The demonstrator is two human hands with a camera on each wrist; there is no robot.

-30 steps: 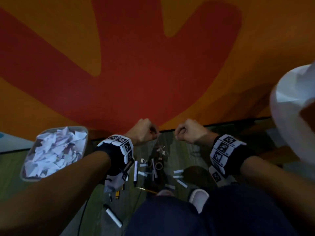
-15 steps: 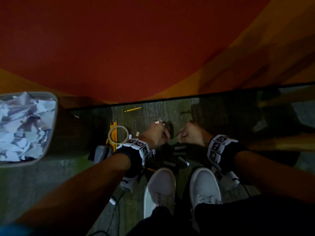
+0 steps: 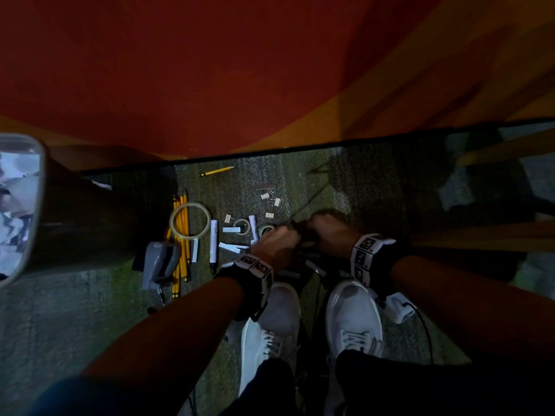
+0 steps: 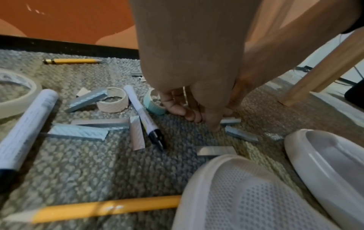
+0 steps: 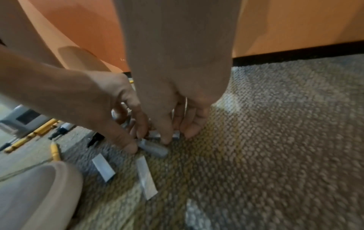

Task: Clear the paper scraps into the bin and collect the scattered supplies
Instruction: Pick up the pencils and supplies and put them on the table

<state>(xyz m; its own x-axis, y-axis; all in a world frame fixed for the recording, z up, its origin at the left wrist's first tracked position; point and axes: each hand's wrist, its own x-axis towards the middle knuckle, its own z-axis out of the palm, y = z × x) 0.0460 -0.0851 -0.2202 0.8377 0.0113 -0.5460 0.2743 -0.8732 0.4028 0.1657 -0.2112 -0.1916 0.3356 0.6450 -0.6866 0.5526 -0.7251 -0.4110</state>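
Both hands are down on the grey carpet among scattered silver staple strips (image 4: 78, 133). My left hand (image 5: 138, 143) pinches the end of a grey staple strip (image 5: 155, 150) that lies on the carpet. My right hand (image 5: 177, 137) sits close beside it, thumb and fingers curled round another short strip (image 5: 176, 134). From the head view the left hand (image 3: 276, 241) and right hand (image 3: 327, 232) nearly touch, which hides the strips. The grey bin (image 3: 42, 187) at far left holds crumpled paper scraps (image 3: 12, 211).
Left of my hands lie a large tape roll (image 3: 171, 220), yellow pencils (image 3: 180, 265), a grey stapler (image 3: 159, 265), a white marker (image 3: 213, 244), small tape rolls (image 3: 244, 225) and binder clips (image 3: 270, 199). My white shoes (image 3: 354, 319) stand just behind. Wooden chair legs (image 4: 325, 62) stand right.
My head has tipped down from the orange wall to the carpet. Both hands have dropped from fists in the air to the floor and closed in on the staple strips.
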